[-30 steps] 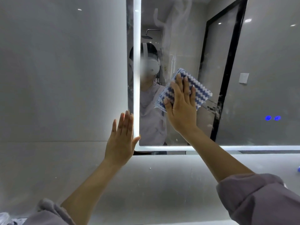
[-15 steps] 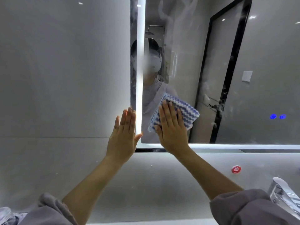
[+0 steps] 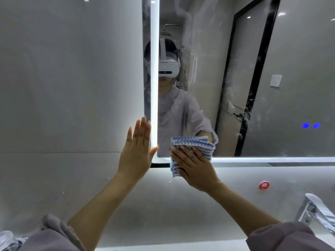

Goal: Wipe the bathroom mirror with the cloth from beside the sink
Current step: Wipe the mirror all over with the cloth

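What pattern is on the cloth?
Blue and white wavy stripes on the cloth, seen in the head view.

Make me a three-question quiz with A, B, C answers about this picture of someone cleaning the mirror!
1. Where is the cloth?
A. At the bottom-left corner of the mirror
B. On the floor
C. In a bucket

2. What colours is the cloth?
A. Red and yellow
B. Blue and white
C. All black

3. What is the left hand doing?
A. Making a fist
B. Holding a bottle
C. Resting flat, fingers straight, on the wall beside the mirror

Answers:
1 A, the right hand presses it over the lit lower edge near that corner.
2 B, its stripes are blue and white.
3 C, the palm lies open against the wall by the lit left edge.
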Action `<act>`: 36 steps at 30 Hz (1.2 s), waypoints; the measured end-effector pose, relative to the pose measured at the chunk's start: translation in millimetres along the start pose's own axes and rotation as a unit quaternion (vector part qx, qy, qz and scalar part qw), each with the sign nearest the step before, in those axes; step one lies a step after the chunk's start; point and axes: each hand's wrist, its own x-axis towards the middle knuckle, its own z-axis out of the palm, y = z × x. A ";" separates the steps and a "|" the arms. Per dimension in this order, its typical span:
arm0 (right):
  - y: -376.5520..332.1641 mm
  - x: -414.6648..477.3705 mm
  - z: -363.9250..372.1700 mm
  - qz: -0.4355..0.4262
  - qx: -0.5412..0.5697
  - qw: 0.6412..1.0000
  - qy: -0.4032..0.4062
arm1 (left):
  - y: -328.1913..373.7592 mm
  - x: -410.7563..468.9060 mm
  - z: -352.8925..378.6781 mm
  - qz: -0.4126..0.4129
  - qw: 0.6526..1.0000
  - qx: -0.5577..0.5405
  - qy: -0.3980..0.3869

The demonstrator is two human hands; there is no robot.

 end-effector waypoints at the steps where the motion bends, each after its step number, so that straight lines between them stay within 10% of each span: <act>1: 6.7 4.6 -2.7 -0.011 0.002 1.000 0.006 | 0.6 -0.1 -0.4 -0.001 1.000 -0.003 0.000; 18: 118.6 190.1 -88.6 0.137 0.011 0.989 0.059 | 2.2 -1.0 -4.1 -0.009 1.000 -0.002 0.002; 36: 9.9 12.3 -4.2 0.062 0.068 0.996 0.000 | 1.5 -0.1 -0.9 -0.012 1.000 -0.018 -0.007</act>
